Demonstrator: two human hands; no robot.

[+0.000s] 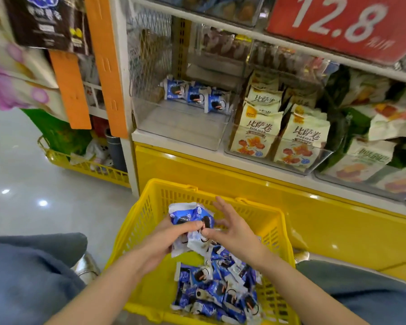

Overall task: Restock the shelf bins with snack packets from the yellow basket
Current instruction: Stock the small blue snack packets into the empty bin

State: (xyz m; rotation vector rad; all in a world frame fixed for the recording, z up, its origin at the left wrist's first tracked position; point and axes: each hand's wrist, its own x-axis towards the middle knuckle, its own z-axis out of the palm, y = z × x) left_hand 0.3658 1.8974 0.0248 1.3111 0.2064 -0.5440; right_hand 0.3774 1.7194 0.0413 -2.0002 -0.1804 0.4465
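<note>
While left hand clutches packets, right hand splayed

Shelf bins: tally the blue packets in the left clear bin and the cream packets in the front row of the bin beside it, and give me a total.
Blue packets in the left clear bin: 3
Cream packets in the front row of the next bin: 2
Total: 5
</note>
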